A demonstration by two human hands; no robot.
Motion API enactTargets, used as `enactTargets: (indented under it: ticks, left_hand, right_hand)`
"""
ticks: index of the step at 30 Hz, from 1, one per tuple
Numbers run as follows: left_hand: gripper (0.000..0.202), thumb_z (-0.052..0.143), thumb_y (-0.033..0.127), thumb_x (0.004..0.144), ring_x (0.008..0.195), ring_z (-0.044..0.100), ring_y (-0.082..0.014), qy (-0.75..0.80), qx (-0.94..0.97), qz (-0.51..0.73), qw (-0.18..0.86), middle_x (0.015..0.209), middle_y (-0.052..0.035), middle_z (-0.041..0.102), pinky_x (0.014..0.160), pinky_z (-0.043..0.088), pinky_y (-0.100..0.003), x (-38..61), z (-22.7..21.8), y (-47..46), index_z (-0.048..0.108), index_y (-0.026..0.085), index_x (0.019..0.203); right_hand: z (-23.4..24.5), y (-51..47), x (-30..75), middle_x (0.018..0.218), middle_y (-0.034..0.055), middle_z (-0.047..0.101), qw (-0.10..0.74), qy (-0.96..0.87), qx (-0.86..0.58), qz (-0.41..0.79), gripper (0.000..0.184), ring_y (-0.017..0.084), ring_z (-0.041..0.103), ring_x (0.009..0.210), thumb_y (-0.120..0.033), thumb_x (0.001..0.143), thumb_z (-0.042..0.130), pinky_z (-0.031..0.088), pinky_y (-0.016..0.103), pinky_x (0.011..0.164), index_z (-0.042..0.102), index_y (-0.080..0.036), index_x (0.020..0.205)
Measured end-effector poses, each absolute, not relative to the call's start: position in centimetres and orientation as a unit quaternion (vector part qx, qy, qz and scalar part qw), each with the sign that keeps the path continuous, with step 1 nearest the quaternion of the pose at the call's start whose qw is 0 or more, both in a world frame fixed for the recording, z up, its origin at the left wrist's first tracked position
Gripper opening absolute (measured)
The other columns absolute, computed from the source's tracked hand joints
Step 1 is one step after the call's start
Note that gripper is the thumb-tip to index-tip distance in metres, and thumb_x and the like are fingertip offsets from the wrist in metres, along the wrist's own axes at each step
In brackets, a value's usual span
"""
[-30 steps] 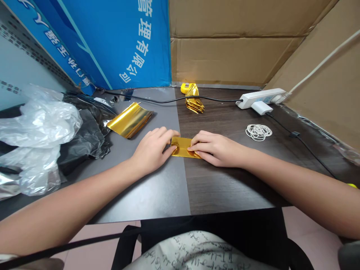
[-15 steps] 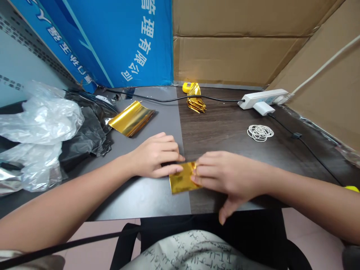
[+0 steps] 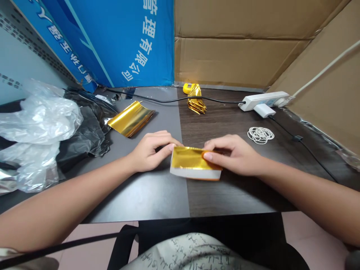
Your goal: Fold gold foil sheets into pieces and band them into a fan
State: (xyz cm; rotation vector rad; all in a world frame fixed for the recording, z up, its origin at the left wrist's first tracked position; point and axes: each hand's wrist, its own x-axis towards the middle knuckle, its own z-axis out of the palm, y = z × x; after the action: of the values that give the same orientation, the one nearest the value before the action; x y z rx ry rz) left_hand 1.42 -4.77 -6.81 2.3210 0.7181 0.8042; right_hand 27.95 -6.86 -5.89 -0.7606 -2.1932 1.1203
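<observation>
A folded sheet of gold foil paper [image 3: 188, 158] is between my hands near the desk's front, its white inner side showing along the lower edge. My left hand [image 3: 153, 150] pinches its upper left corner between thumb and forefinger. On the right end, my right hand [image 3: 234, 154] grips the sheet with the thumb on top; the fingers beneath are partly hidden. Farther back on the left lies a stack of gold foil sheets [image 3: 131, 118]. A bundle of folded gold foil pieces [image 3: 196, 101] lies at the back middle.
Clear plastic bags [image 3: 42, 120] and a black plastic bag [image 3: 87, 131] are heaped on the left. A yellow tape measure [image 3: 188, 88] sits at the back by a black cable [image 3: 157, 100]. To the right are a white power strip [image 3: 264, 100] and a coil of white cord [image 3: 260, 135].
The gold foil paper has opened along its lower edge and shows white inside. My right hand has turned and shifted up, its thumb now on the sheet. My left hand has moved slightly left.
</observation>
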Motion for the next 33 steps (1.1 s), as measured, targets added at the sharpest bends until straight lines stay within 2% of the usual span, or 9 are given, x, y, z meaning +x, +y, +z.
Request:
enactTargets:
  ticks: [3, 5, 8, 10, 14, 20, 24, 28, 33]
  left_hand:
    - [0.066, 0.036, 0.069, 0.099, 0.095, 0.069, -0.0214, 0.283, 0.811, 0.312, 0.407, 0.107, -0.0112, 0.075, 0.083, 0.053, -0.033, 1.7, -6.9, -5.1, 0.071, 0.016, 0.112]
    - [0.059, 0.042, 0.065, 0.099, 0.095, 0.070, -0.0219, 0.321, 0.787, 0.303, 0.431, 0.107, -0.0099, 0.075, 0.082, 0.053, -0.033, 1.9, -7.2, -5.3, 0.071, 0.016, 0.113]
    - [0.035, 0.064, 0.046, 0.091, 0.082, 0.067, -0.0186, 0.399, 0.800, 0.270, 0.357, 0.097, -0.0058, 0.076, 0.074, 0.049, -0.031, 2.3, -7.7, -5.3, 0.073, 0.019, 0.112]
    - [0.030, 0.071, 0.038, 0.085, 0.078, 0.064, -0.0175, 0.428, 0.821, 0.247, 0.285, 0.089, -0.0030, 0.075, 0.075, 0.045, -0.031, 2.5, -7.9, -5.2, 0.074, 0.021, 0.110]
    - [0.016, 0.069, 0.036, 0.087, 0.081, 0.062, -0.0180, 0.446, 0.844, 0.207, 0.212, 0.083, 0.0006, 0.072, 0.080, 0.039, -0.034, 2.7, -7.9, -5.0, 0.073, 0.022, 0.095]
    - [0.016, 0.067, 0.036, 0.089, 0.087, 0.059, -0.0198, 0.445, 0.863, 0.165, 0.172, 0.092, -0.0014, 0.072, 0.081, 0.037, -0.034, 2.7, -7.9, -5.0, 0.069, 0.021, 0.090]
    - [0.020, 0.066, 0.039, 0.090, 0.089, 0.059, -0.0210, 0.449, 0.863, 0.161, 0.163, 0.091, -0.0030, 0.070, 0.083, 0.038, -0.035, 2.8, -8.0, -4.9, 0.068, 0.020, 0.096]
    - [0.021, 0.067, 0.041, 0.089, 0.089, 0.056, -0.0214, 0.458, 0.859, 0.147, 0.174, 0.089, -0.0026, 0.066, 0.084, 0.038, -0.036, 2.8, -8.0, -4.8, 0.067, 0.020, 0.094]
    - [0.016, 0.058, 0.034, 0.094, 0.092, 0.052, -0.0220, 0.428, 0.876, 0.154, 0.163, 0.095, -0.0046, 0.063, 0.085, 0.039, -0.037, 2.7, -8.2, -4.8, 0.064, 0.019, 0.094]
  right_hand:
    - [-6.2, -5.8, 27.9, 0.074, 0.0026, 0.070, 0.251, -0.771, -0.358, 0.463, 0.027, 0.012, 0.060, 0.063, -0.038, 0.093, 0.062, 0.046, 0.023, 0.057, 0.069, -0.015, 0.080]
    - [-6.7, -5.5, 27.8, 0.077, 0.0039, 0.073, 0.230, -0.779, -0.374, 0.448, 0.029, 0.014, 0.063, 0.067, -0.040, 0.092, 0.062, 0.048, 0.024, 0.062, 0.072, -0.014, 0.084]
    - [-7.5, -5.4, 27.7, 0.082, 0.0044, 0.076, 0.218, -0.806, -0.391, 0.388, 0.027, 0.013, 0.063, 0.065, -0.038, 0.091, 0.062, 0.046, 0.023, 0.060, 0.074, -0.015, 0.099]
    - [-7.9, -5.5, 27.6, 0.079, 0.0029, 0.075, 0.225, -0.831, -0.389, 0.327, 0.025, 0.011, 0.060, 0.060, -0.034, 0.092, 0.062, 0.043, 0.023, 0.057, 0.074, -0.016, 0.104]
    - [-8.4, -5.6, 27.6, 0.081, 0.0041, 0.072, 0.240, -0.885, -0.343, 0.202, 0.018, 0.011, 0.059, 0.063, -0.030, 0.094, 0.063, 0.044, 0.024, 0.060, 0.073, -0.016, 0.098]
    - [-8.1, -5.2, 27.8, 0.091, 0.0091, 0.072, 0.176, -0.934, -0.308, 0.033, 0.029, 0.022, 0.061, 0.082, -0.033, 0.097, 0.059, 0.046, 0.034, 0.071, 0.071, -0.016, 0.116]
    - [-8.2, -4.7, 28.0, 0.102, 0.0110, 0.068, 0.171, -0.955, -0.238, 0.052, 0.029, 0.021, 0.060, 0.089, -0.030, 0.101, 0.051, 0.050, 0.034, 0.079, 0.073, -0.018, 0.115]
    - [-8.5, -4.8, 27.9, 0.098, 0.0102, 0.065, 0.183, -0.951, -0.228, 0.101, 0.028, 0.017, 0.061, 0.084, -0.029, 0.101, 0.052, 0.052, 0.030, 0.076, 0.075, -0.015, 0.108]
    - [-8.3, -5.4, 27.4, 0.095, 0.0095, 0.067, 0.155, -0.964, -0.218, 0.008, 0.033, 0.019, 0.057, 0.082, -0.034, 0.103, 0.048, 0.048, 0.032, 0.069, 0.076, -0.017, 0.097]
